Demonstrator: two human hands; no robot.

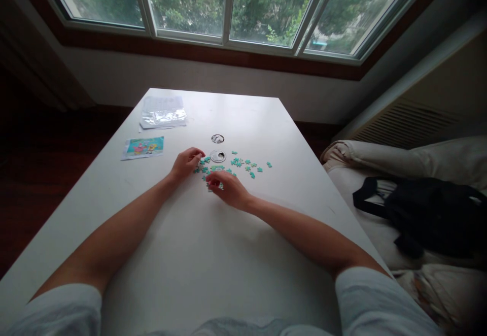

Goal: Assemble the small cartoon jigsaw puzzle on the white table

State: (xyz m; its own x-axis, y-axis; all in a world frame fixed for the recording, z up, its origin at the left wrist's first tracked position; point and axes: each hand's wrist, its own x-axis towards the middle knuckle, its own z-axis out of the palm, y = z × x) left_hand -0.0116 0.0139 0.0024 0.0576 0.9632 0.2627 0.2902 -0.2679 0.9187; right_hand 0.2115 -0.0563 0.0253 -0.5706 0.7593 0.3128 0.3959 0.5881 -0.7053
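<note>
Several small teal jigsaw pieces point(243, 164) lie scattered on the white table point(213, 244) near its middle. My left hand point(185, 163) rests at the left end of the scatter, fingers curled and pinched over a piece. My right hand point(228, 189) lies just in front of the pieces, fingers closed down on a small piece at its fingertips. Two small round tin parts point(217, 156) sit just behind the pieces, one farther back point(217, 138).
A colourful picture card point(143, 147) lies at the left of the table and a clear plastic bag point(163, 112) behind it. A cream sofa with a black bag point(422, 214) stands to the right. Windows run along the far wall.
</note>
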